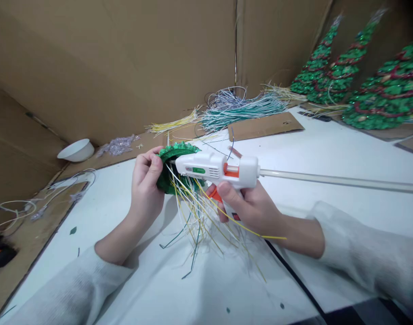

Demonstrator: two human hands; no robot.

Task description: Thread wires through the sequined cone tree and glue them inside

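Pale sleeves [71, 286] flank a glue gun [215, 164], label [196, 170] illegible.

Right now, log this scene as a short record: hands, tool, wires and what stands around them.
Left hand: left hand grips the edge of a green piece
Right hand: right hand holds a white glue gun by its handle
Nozzle: points into the green piece; contact unclear
Glue stick: clear glue stick sticks out of the gun's back
Loose wires: white, yellow and green wires trail from the green piece
Back right: decorated trees
Back left: white bowl, tilted
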